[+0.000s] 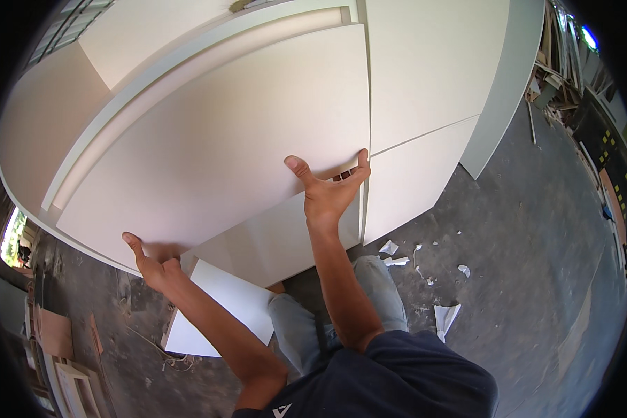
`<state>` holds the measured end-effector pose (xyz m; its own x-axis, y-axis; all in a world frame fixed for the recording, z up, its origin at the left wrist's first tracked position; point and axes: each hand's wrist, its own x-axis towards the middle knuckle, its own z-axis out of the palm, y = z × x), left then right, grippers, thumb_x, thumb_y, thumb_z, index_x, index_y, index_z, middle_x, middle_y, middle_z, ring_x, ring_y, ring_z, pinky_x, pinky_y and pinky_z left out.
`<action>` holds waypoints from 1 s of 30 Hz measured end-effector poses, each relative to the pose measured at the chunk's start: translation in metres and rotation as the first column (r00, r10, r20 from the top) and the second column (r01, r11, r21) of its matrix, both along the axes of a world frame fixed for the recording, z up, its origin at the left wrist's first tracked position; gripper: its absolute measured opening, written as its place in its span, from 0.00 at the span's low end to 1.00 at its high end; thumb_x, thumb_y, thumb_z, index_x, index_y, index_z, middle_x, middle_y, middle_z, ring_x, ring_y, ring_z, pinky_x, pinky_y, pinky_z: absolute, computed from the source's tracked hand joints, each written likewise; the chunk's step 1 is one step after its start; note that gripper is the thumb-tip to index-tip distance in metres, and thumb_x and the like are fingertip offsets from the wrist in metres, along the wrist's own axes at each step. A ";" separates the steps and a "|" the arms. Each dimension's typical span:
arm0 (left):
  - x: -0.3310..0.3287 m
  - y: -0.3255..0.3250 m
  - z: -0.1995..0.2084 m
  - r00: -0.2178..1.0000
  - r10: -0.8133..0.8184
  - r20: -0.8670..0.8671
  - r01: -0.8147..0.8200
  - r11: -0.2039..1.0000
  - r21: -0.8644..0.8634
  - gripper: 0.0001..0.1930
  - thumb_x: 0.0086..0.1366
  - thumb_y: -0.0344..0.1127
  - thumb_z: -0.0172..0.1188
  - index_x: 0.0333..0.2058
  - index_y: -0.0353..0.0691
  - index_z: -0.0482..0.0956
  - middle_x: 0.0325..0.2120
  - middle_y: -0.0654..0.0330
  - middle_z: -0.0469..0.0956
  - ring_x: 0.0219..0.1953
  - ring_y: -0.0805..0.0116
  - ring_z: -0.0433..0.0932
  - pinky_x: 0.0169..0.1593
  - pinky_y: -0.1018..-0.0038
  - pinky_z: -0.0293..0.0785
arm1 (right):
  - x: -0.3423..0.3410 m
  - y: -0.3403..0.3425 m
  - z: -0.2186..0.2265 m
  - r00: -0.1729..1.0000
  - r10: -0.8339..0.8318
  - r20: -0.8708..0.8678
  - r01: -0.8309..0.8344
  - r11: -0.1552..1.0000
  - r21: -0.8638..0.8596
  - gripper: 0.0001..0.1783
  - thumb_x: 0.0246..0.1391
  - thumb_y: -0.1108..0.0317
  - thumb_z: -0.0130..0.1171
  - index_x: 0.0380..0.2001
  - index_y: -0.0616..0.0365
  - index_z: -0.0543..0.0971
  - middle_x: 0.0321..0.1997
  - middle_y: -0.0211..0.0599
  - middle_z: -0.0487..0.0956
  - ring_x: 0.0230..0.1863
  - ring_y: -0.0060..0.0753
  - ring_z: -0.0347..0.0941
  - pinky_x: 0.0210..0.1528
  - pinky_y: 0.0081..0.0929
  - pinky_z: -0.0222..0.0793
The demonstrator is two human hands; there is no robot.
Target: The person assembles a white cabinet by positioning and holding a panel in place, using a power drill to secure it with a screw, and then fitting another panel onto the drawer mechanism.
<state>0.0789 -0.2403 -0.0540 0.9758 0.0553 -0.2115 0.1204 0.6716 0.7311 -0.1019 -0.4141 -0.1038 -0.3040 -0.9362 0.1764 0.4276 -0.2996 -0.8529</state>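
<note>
A wide white cabinet front panel [230,132] spans the left part of a white cabinet [432,63]. Its lower edge is held at two places. At the lower left corner, my left hand [159,270] has its thumb on the panel's face, with the fingers tucked under the edge and mostly hidden. Near the lower right corner, my right hand [327,202] grips likewise, thumb on the face. One finger reaches up to the seam beside the neighbouring door, and the others go under the edge. Below the panel is a dark gap, then a pale lower surface [272,240].
A loose white board [219,313] lies by my legs under the left forearm. White scraps [446,319] litter the dark concrete floor [515,279] at the right. Wood offcuts [54,334] stand at the left, and more stacked material [554,83] is at the far right.
</note>
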 end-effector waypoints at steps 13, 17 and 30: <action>0.012 0.006 -0.008 0.998 -0.052 0.021 0.050 0.997 0.067 0.48 0.43 0.59 0.76 0.57 0.34 0.68 0.61 0.51 0.65 0.60 0.52 0.63 0.61 0.52 0.56 | -0.001 0.002 -0.001 0.999 0.029 0.024 -0.029 0.999 0.025 0.72 0.27 0.53 0.83 0.65 0.76 0.46 0.63 0.58 0.56 0.64 0.48 0.57 0.67 0.40 0.55; 0.016 0.005 -0.010 0.999 -0.050 -0.003 0.050 0.998 0.039 0.48 0.43 0.57 0.77 0.56 0.32 0.68 0.59 0.50 0.67 0.57 0.53 0.67 0.57 0.54 0.62 | -0.001 0.002 -0.001 0.999 -0.009 -0.053 0.011 1.000 0.024 0.71 0.27 0.56 0.83 0.65 0.75 0.46 0.62 0.57 0.57 0.63 0.48 0.58 0.67 0.41 0.56; 0.031 0.005 -0.026 0.991 -0.105 0.084 0.105 0.994 -0.004 0.45 0.45 0.61 0.74 0.53 0.34 0.71 0.51 0.55 0.73 0.52 0.55 0.71 0.54 0.57 0.69 | 0.004 0.000 -0.010 1.000 -0.022 0.008 0.022 0.998 -0.064 0.69 0.27 0.57 0.84 0.66 0.72 0.49 0.65 0.55 0.57 0.64 0.49 0.59 0.66 0.42 0.58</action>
